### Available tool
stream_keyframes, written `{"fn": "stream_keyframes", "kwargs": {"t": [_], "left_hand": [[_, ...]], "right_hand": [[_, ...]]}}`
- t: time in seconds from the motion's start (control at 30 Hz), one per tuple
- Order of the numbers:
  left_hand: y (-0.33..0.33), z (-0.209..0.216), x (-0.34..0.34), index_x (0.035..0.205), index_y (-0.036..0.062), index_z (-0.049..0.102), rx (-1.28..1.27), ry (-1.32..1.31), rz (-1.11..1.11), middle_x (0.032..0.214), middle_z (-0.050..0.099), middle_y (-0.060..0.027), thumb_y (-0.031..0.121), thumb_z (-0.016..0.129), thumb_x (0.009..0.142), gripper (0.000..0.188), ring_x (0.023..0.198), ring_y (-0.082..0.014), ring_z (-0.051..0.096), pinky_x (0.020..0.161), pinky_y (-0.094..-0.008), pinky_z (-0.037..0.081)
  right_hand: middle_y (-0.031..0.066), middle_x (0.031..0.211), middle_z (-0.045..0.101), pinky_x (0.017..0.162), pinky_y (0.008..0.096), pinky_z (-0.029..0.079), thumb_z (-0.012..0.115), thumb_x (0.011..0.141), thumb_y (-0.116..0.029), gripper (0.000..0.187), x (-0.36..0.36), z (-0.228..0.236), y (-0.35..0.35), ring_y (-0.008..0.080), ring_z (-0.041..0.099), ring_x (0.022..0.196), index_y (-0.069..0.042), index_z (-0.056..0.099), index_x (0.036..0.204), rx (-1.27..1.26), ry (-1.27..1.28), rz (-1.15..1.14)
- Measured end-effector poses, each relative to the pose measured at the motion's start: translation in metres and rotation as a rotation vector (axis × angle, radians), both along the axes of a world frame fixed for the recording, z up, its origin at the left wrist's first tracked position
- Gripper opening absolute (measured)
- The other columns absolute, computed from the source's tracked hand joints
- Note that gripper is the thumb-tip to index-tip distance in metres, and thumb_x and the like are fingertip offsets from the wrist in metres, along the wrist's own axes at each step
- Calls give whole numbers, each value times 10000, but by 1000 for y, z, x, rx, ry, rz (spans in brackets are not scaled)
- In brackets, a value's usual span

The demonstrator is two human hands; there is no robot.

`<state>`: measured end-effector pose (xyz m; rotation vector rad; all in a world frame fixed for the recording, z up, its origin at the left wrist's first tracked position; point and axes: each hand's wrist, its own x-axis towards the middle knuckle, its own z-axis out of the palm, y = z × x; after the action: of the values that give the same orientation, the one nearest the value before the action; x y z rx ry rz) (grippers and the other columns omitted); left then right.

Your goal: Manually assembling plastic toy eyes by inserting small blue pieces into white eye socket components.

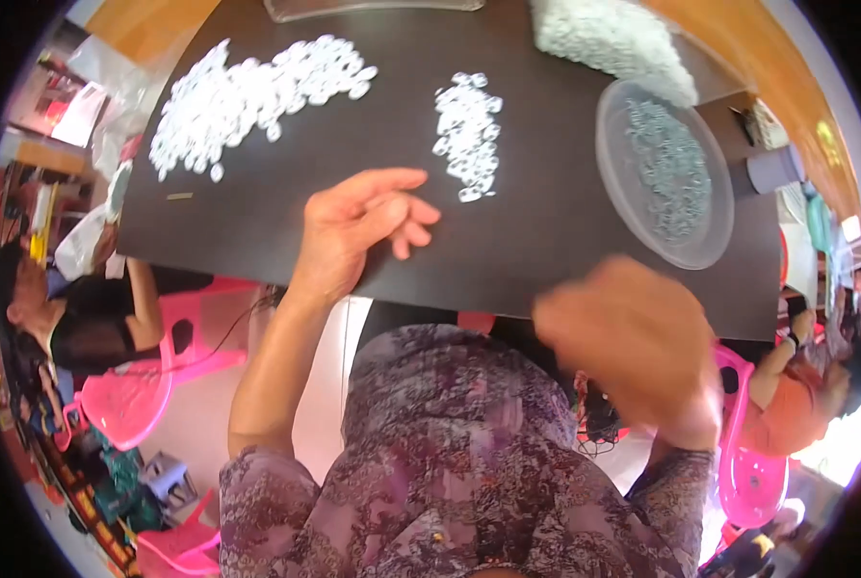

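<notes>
My left hand [368,223] hovers above the table's near edge. Its index finger is stretched out, the others curl loosely apart, and nothing shows between them. A small cluster of white ring-like plastic pieces [468,135] lies just beyond its fingertips. Smeared by motion, my right hand [633,342] is over the near right edge, and its fingers cannot be made out. Beyond it rests an oval translucent tray [615,178] that carries many small grey-green pieces [669,173]. At the far left, a larger heap of similar white pieces [247,101] spreads over the dark table [402,58].
A mound of white pieces [609,43] is at the back right, near a grey cup [775,169]. A clear container [373,8] stands at the far edge. People sit on both sides, with pink chairs [127,405] around. A short yellowish strip [179,197] lies at left.
</notes>
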<state>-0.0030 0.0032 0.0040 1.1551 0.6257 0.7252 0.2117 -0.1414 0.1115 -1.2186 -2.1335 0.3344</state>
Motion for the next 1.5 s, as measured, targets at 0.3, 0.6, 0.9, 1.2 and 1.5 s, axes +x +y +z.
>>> {"fn": "stream_keyframes", "kwargs": {"t": [0.3, 0.6, 0.9, 1.2, 1.5], "left_hand": [[-28, 10, 38, 1001, 53, 650, 433, 381, 180, 782, 630, -54, 52, 622, 820, 183, 677, -120, 596, 563, -247, 460], [-13, -2, 70, 747, 92, 624, 1277, 689, 305, 698, 506, -50, 91, 715, 650, 133, 665, -234, 545, 514, -359, 431], [-22, 9, 58, 800, 38, 622, 989, 553, 157, 706, 576, -57, 25, 676, 712, 105, 635, -186, 565, 556, -288, 433], [-30, 23, 47, 875, -6, 623, -55, -91, 103, 758, 618, -27, 35, 665, 795, 98, 640, -86, 553, 559, -197, 423], [-42, 18, 48, 886, -18, 606, -131, -218, 272, 777, 638, -98, 17, 606, 827, 68, 614, -110, 565, 542, -212, 437]], "right_hand": [[114, 746, 579, 609, 371, 437, 635, 721, 17, 170, 20, -91, 48, 288, 539, 698, -10, 625, 889, 119, 28, -372], [115, 747, 586, 601, 343, 447, 632, 729, 21, 158, 18, -96, 51, 265, 560, 689, -5, 632, 885, 93, 88, -392], [107, 750, 590, 615, 317, 447, 614, 749, 9, 115, 2, -95, 50, 237, 572, 696, -1, 640, 860, 8, 255, -392], [30, 775, 624, 636, 219, 453, 591, 842, -51, 94, -23, -82, 49, 73, 564, 717, 24, 618, 892, -397, 933, -350], [91, 736, 601, 616, 285, 454, 598, 801, -3, 88, -26, -77, 43, 188, 580, 679, -4, 623, 885, 31, 363, -337]]}}
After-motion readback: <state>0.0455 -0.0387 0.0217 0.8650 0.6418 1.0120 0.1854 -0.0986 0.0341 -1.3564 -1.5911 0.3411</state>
